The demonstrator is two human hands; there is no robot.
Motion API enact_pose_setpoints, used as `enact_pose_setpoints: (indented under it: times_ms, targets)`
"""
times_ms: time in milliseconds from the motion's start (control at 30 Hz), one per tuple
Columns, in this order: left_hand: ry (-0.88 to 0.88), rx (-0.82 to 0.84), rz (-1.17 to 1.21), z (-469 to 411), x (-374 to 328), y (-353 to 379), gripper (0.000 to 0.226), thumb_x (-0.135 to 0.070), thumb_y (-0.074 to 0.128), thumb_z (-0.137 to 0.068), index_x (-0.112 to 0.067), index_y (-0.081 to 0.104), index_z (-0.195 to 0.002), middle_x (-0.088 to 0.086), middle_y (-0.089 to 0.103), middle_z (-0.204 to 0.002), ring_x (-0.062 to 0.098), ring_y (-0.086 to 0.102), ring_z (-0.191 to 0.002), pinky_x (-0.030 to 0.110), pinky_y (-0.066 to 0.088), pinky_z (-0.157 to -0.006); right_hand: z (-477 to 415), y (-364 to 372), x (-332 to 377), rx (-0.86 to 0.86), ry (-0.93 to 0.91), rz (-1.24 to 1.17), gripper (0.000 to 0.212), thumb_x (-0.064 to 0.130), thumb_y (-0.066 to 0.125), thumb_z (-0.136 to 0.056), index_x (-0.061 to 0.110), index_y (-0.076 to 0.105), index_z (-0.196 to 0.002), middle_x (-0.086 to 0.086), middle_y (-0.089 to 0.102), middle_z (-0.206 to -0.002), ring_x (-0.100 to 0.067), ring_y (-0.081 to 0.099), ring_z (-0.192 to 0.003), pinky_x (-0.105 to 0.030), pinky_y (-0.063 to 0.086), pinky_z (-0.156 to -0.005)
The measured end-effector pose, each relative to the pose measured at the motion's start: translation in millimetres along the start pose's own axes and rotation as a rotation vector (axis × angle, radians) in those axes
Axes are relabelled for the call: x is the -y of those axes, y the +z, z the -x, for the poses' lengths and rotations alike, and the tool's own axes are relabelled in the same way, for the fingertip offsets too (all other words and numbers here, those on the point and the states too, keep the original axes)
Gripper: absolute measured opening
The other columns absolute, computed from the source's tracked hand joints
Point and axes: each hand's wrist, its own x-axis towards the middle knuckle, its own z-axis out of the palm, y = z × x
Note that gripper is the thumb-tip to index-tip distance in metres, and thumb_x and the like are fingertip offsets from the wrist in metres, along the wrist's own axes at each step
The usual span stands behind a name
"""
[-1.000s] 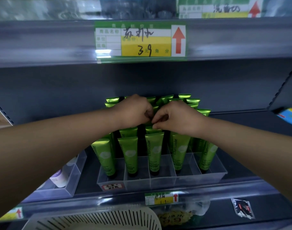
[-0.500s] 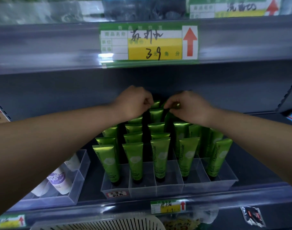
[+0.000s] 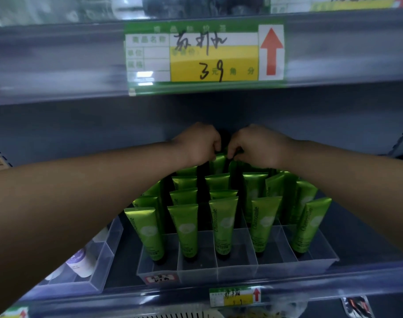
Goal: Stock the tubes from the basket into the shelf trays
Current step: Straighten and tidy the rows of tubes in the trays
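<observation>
Several green tubes (image 3: 224, 222) stand cap-down in rows inside a clear divided shelf tray (image 3: 237, 270). Both my hands reach to the tray's back. My left hand (image 3: 199, 145) and my right hand (image 3: 256, 145) are side by side, fingers curled, each pinching the top edge of a rear green tube (image 3: 217, 162) in the middle rows. The fingertips are partly hidden behind the knuckles. Only a strip of the white basket (image 3: 173, 315) shows at the bottom edge.
A second clear tray (image 3: 99, 267) with white and purple bottles sits to the left. The upper shelf edge with a yellow price label (image 3: 204, 57) hangs close above my hands. A small price tag (image 3: 235, 296) marks the lower shelf rail.
Both hands have moved further back into the shelf, from the middle rows to the rear tubes, staying close together. The view has shifted closer and lower.
</observation>
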Motion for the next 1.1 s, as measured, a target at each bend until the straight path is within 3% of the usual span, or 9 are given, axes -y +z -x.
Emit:
enact_pose_setpoints:
  times_ms: [200, 533, 933, 1100]
  targets:
    - [-0.007, -0.048, -0.031, -6, 2, 4, 0.018, -0.009, 0.068, -0.077, -0.018, 0.073, -0.091, -0.001, 0.073, -0.096, 0.012, 0.064, -0.087, 0.012, 0.033, -0.063, -1, 4, 2, -0.019, 0.009, -0.028, 0.018, 0.014, 0.064, -0.084, 0.019, 0.073, -0.098, 0.0, 0.07, -0.103, -0.018, 0.061, -0.096, -0.024, 0.042, -0.079]
    - [0.033, -0.106, -0.151, -9, 7, 6, 0.011, -0.015, 0.063, -0.08, -0.008, 0.071, -0.08, 0.02, 0.069, -0.086, 0.034, 0.065, -0.082, 0.025, 0.031, -0.06, -13, 7, 13, -0.092, 0.012, -0.134, 0.015, 0.01, 0.066, -0.08, 0.015, 0.074, -0.091, -0.001, 0.072, -0.095, -0.016, 0.063, -0.089, -0.018, 0.038, -0.072]
    - [0.057, -0.104, -0.142, -13, 15, 12, 0.007, -0.012, 0.061, -0.078, -0.01, 0.068, -0.078, 0.017, 0.069, -0.087, 0.033, 0.064, -0.083, 0.025, 0.035, -0.061, -13, 22, 17, -0.117, 0.043, -0.189, 0.014, 0.013, 0.067, -0.08, 0.018, 0.075, -0.091, 0.0, 0.073, -0.094, -0.015, 0.064, -0.087, -0.019, 0.043, -0.074]
    - [0.086, -0.133, -0.104, -7, 13, 10, 0.01, -0.007, 0.061, -0.076, -0.012, 0.069, -0.078, 0.012, 0.071, -0.087, 0.029, 0.065, -0.083, 0.021, 0.027, -0.057, -10, 26, 15, -0.131, 0.046, -0.198, 0.016, 0.015, 0.07, -0.079, 0.019, 0.075, -0.094, 0.001, 0.073, -0.095, -0.003, 0.055, -0.078, -0.014, 0.035, -0.069]
